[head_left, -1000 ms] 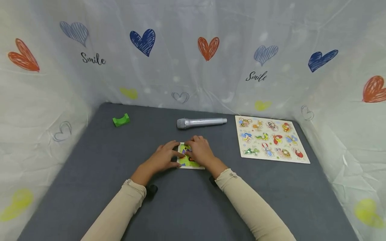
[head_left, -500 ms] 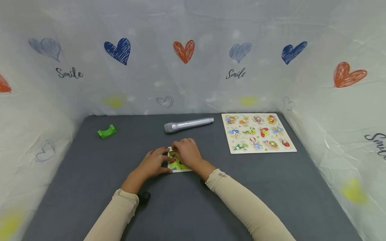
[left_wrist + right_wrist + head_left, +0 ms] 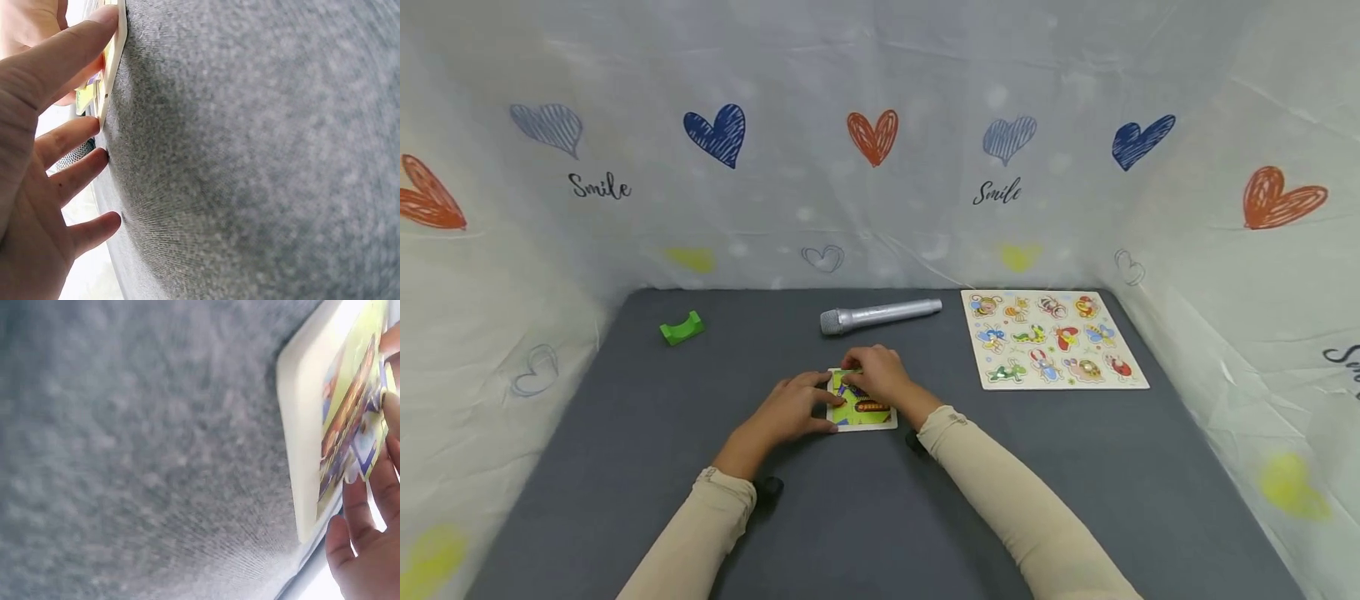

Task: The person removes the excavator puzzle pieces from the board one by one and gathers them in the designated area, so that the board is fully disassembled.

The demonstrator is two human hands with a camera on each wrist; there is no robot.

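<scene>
A small jigsaw puzzle board point(image 3: 889, 422) with a white border and a bright green picture lies on the table in front of me. My left hand point(image 3: 786, 410) rests at its left side, fingers spread and fairly straight, thumb at the near corner and other fingertips along the edge. At the far side of the board, my right hand point(image 3: 880, 377) pinches a puzzle piece point(image 3: 369, 447) with purple, white and green print. The piece stands tilted over the board in the right wrist view. A long orange picture point(image 3: 871, 407) shows on the board below the right hand.
Beyond the hands lies a silver microphone point(image 3: 880, 316). A peg puzzle board point(image 3: 1058, 340) with insect pictures lies at the back right, and a green curved block point(image 3: 682, 329) at the back left. White sheeting with hearts surrounds the grey table point(image 3: 865, 517).
The head view has shifted. My right hand has moved off the right part of the board toward its far side, baring the long orange picture. The left hand keeps its place at the left edge.
</scene>
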